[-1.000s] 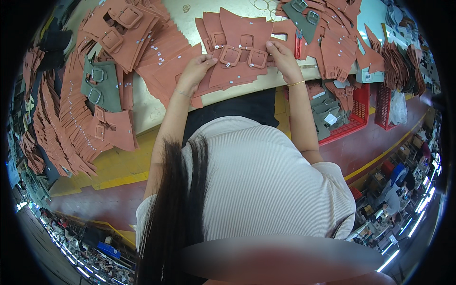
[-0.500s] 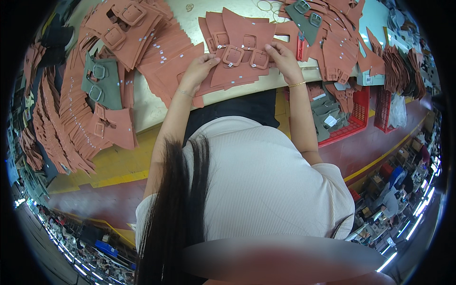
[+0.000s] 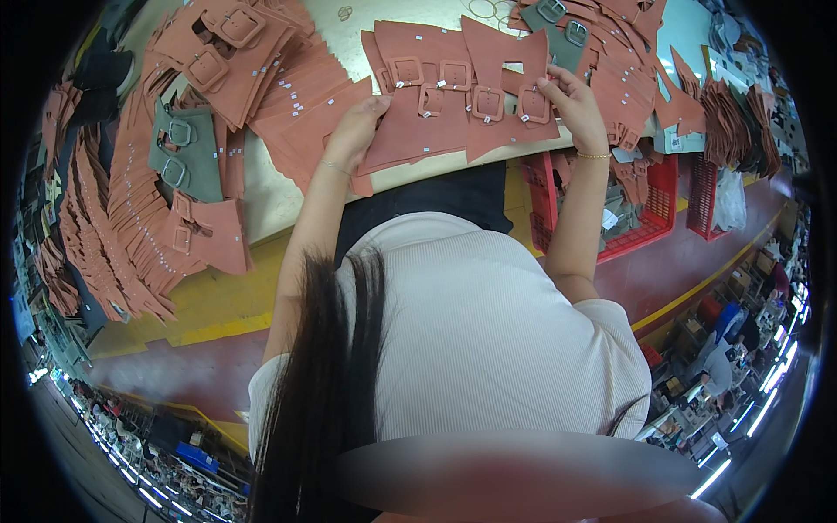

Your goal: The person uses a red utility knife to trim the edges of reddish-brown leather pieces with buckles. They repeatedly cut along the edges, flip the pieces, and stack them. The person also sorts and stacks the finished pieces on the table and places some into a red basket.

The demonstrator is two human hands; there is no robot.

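Several terracotta leather-like cut pieces with covered square buckles lie overlapped on the table before me. My right hand [image 3: 575, 109] pinches the upper right edge of the right-hand buckled piece [image 3: 501, 61], beside its buckle [image 3: 533, 104]. That piece overlaps the left-hand buckled piece [image 3: 405, 131], whose left edge is between the closed fingertips of my left hand [image 3: 356, 131]. Small white labels dot the pieces. More buckles show in a row across the middle.
Fanned stacks of terracotta pieces [image 3: 301, 109] cover the table's left side, with a green buckled piece [image 3: 187, 144] on top. Further pieces [image 3: 623, 96] and another green one [image 3: 558, 39] lie at right. A red plastic crate [image 3: 641, 222] stands below the table edge.
My right hand has moved right, carrying the upper buckled piece off the left one, so more buckles show. A red tool at right is now covered. My left hand has shifted slightly left.
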